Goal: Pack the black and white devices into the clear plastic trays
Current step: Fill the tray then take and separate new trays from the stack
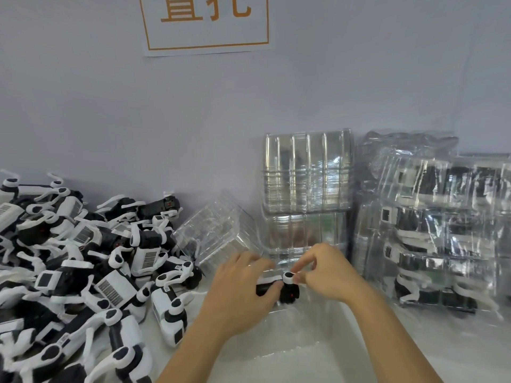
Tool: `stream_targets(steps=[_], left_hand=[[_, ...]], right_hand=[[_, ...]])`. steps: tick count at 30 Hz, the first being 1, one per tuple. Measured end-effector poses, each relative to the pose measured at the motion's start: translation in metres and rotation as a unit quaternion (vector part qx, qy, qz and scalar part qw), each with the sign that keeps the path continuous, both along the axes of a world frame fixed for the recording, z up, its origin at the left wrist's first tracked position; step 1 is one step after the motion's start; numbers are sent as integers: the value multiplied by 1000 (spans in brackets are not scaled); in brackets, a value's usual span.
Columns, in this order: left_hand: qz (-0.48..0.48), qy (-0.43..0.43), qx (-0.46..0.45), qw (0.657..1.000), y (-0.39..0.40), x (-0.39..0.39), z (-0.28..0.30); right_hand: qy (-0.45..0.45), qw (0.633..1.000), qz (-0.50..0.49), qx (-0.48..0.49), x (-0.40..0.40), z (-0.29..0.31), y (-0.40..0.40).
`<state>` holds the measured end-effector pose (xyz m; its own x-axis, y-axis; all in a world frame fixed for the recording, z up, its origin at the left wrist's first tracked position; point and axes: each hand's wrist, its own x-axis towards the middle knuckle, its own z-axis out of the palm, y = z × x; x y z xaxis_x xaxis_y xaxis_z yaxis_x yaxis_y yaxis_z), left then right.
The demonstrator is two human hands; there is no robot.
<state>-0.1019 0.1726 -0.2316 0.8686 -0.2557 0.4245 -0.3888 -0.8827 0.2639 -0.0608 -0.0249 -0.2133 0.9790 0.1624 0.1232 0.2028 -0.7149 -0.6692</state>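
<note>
A white sign [204,23] on the wall bore cropped orange characters, not legible. Barcode stickers showed on the heaped devices [77,266] at the worktop's left edge. Near the front middle, one device [279,288] lay with its long axis running left to right. The left hand [243,294] gripped its body; the right hand [323,275] pinched its white end. Filled trays [442,230] were stacked at the right edge.

Black-and-white devices [83,272], clear trays [307,175], orange-bordered white sign [204,23]
</note>
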Motion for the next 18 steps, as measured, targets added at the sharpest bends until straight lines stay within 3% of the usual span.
stream_targets(steps=[4,12,18], left_hand=[[-1,96,71,993,0,0,1],[-35,184,119,975,6,-1,7],[-26,177,158,971,-5,2,21]], right_hand=[[-22,998,-7,57,1,-2,0],[-48,986,-25,156,7,-10,-4],[-44,973,-39,224,9,-14,-8]])
